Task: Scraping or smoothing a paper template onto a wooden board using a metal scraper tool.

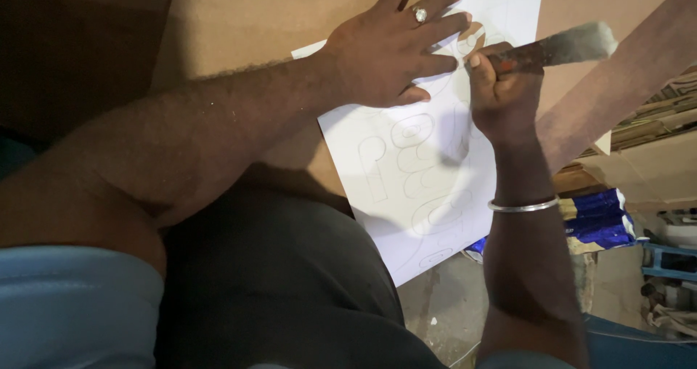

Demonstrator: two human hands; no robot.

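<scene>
We are gripping a worn blade tool (559, 48) at upper right, its long axis pointing right and slightly up, right hand (502, 86) fingers clamping its handle, left hand (392, 49) pressing flat, fingers spreading, on white outlined paper (421, 187) lying over brown board (247, 20), cluttered cardboard (653, 165) sitting at right.

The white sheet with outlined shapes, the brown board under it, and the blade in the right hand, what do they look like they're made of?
White sheet with outlined shapes: probably paper, thin, matte, with faint drawn outlines. Brown board: looks like fibreboard or cardboard, with a flat, dull, even surface. Flat blade in the right hand: seemingly metal, grey, worn, with a reddish patch near the grip.
</scene>
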